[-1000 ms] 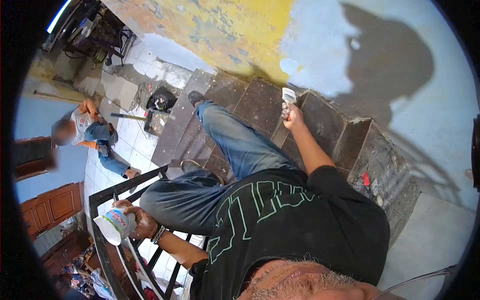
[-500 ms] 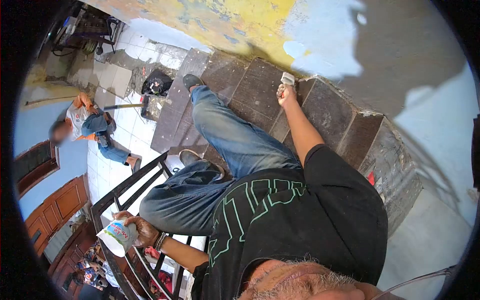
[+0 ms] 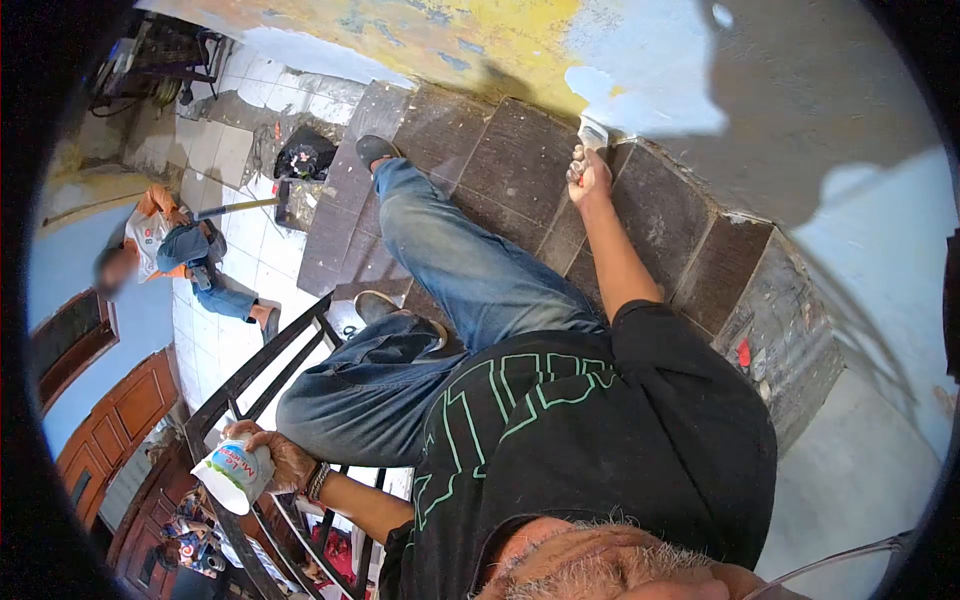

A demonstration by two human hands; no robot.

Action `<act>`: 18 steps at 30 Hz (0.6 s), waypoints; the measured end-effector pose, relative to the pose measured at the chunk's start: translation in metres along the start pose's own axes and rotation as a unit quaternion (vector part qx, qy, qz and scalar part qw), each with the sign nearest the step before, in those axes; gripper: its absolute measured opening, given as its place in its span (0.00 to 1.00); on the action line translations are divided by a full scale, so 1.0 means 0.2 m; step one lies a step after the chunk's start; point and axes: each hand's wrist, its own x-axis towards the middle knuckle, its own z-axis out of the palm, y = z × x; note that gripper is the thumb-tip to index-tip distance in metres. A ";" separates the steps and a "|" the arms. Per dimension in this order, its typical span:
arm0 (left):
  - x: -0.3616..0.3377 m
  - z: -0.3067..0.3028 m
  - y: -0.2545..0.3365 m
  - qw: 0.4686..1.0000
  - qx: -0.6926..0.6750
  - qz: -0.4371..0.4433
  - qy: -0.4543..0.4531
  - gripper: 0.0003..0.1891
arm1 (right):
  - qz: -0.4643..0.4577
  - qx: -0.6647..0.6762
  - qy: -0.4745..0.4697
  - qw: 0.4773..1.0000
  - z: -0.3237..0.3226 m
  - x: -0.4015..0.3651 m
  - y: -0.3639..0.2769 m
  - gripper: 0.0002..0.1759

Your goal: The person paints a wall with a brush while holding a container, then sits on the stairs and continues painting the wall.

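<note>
My right hand [image 3: 590, 175] is closed around a paintbrush [image 3: 593, 134] with a whitish head, held against the foot of the painted wall [image 3: 640, 75], where it meets the stairs. Most of the handle is hidden in my fingers. At the left, my left hand [image 3: 290, 462] grips a white plastic cup [image 3: 234, 474] with a printed "Le Minerale" label. The cup is tilted beside the black metal railing [image 3: 262, 368], and its contents cannot be made out.
Dark tiled steps [image 3: 520, 160] run along the wall, which carries yellow, pale blue and grey patches. A long-handled dustpan [image 3: 295, 205] and a black bag [image 3: 305, 155] lie below. Another person [image 3: 180, 245] sits by the blue wall. Wooden doors [image 3: 115, 415] stand at the left.
My right hand has moved slightly up and to the right with the paintbrush, bringing its head to the wall. The cup in my left hand has hardly moved.
</note>
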 end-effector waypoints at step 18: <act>-0.03 -0.01 0.02 0.999 -0.032 0.003 -0.028 0.27 | -0.076 -0.078 -0.165 0.980 0.43 -0.85 -0.33 0.16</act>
